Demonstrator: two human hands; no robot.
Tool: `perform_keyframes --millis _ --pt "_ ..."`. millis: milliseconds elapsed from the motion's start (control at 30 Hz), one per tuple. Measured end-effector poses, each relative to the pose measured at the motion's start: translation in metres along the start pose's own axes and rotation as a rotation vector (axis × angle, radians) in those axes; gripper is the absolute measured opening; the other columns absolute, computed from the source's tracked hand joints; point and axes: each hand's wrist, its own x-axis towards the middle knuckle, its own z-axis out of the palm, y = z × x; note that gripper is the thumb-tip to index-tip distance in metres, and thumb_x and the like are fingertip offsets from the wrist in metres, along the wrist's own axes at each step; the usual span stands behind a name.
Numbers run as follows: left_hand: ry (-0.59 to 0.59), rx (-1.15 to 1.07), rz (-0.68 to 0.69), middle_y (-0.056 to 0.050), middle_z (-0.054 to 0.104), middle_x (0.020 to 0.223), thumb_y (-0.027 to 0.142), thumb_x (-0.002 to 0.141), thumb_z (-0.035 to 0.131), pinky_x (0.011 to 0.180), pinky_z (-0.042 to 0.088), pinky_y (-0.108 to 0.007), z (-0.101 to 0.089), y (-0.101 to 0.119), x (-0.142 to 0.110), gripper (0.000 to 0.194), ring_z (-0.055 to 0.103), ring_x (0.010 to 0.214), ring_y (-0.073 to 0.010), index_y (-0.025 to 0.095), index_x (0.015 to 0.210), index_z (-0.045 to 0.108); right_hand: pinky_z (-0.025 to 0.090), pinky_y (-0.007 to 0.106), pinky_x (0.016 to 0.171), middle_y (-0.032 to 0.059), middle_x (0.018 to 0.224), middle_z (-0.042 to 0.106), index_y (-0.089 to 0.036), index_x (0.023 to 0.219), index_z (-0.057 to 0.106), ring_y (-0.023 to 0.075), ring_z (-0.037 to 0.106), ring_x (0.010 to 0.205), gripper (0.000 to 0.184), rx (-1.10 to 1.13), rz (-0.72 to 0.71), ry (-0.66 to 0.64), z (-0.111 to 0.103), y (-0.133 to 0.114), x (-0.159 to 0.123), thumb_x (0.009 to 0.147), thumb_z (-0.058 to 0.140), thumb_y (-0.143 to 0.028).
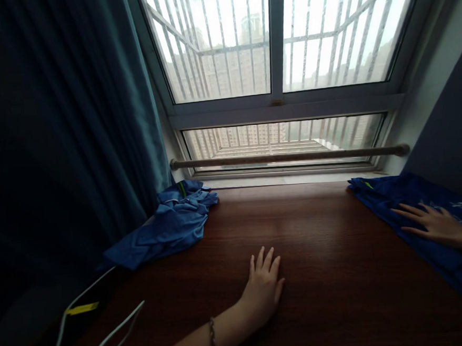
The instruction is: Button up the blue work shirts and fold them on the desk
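Note:
My left hand (pixel 262 284) lies flat on the dark reddish-brown wooden table (pixel 297 221), fingers spread and pointing toward the window, nothing in it. A bracelet circles that wrist. Off to the right, my right hand (pixel 436 224) rests palm down with fingers apart on a blue garment (pixel 391 198) with white lettering and a small yellow-green mark. The garment is spread along the table's right side, and part of it runs out of view. Beyond my left hand, a crumpled blue garment (pixel 171 222) sits at the table's far left, beside the curtain.
A dark blue curtain (pixel 104 113) hangs at the left. Behind the table is a barred window (pixel 273 43) with a horizontal rail (pixel 289 157) across its lower part. At the lower left are a white cable (pixel 111 334) and a yellow tag (pixel 82 309).

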Motion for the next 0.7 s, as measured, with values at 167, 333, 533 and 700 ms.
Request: perform_keyframes --millis 167,333,533,700 --pt "0.065 -0.134 -0.079 -0.011 0.036 0.136 0.024 0.085 0.036 0.104 0.027 -0.041 -0.011 -0.026 0.015 0.041 0.025 0.129 -0.0227 0.015 0.125 0.041 0.013 0.059 0.097 0.0123 0.133 0.039 -0.017 0.125 0.042 0.0383 0.036 0.116 0.055 -0.195 0.083 0.333 -0.038 -0.108 0.02 0.083 0.026 -0.049" --pt "0.223 0.101 -0.44 -0.018 0.031 0.137 0.03 0.083 0.044 0.101 0.023 -0.051 -0.049 -0.106 0.042 0.048 0.019 0.128 -0.0332 0.009 0.126 0.039 0.019 0.055 0.097 0.0109 0.115 0.056 -0.02 0.102 0.058 0.0309 0.048 0.106 0.034 -0.059 -0.234 0.123 -0.056 -0.231 0.025 0.081 0.04 -0.04" --pt "0.461 0.366 -0.856 -0.036 0.012 0.133 0.036 0.084 0.041 0.083 0.032 -0.06 -0.079 -0.185 0.017 0.068 0.027 0.116 -0.0498 -0.004 0.131 0.012 0.019 0.058 0.095 0.0089 0.108 0.06 -0.021 0.095 0.061 0.0306 0.048 0.105 0.022 0.133 -0.407 0.013 -0.026 -0.328 0.017 0.081 0.045 -0.029" --pt "0.364 0.306 -0.795 -0.024 0.052 0.104 0.018 0.085 0.033 0.083 0.04 -0.041 -0.082 -0.196 0.006 0.046 0.05 0.101 -0.0313 -0.01 0.121 0.026 0.023 0.058 0.095 0.0103 0.109 0.059 -0.02 0.094 0.06 0.0299 0.048 0.106 0.021 0.179 -0.416 0.015 0.009 -0.367 0.002 0.082 0.043 -0.022"
